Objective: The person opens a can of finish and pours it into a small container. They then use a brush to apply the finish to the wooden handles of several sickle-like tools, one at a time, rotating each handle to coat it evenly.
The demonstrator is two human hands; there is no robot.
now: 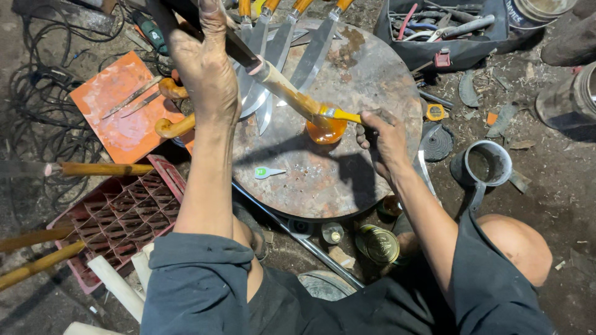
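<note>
Knife handle (pixel 282 84) between both hands, brush (pixel 340 114) against it.

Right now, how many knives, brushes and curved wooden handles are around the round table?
Knives lying on the round table: 4
Knife in the left hand: 1
Brush in the right hand: 1
Curved wooden handles: 2
Total: 8

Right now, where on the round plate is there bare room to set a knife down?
The round plate is bare along its near edge, below the green tag, and at its right rim above the right hand. The far left side is crowded with knives, where the left hand holds a knife over the orange cup.
</note>
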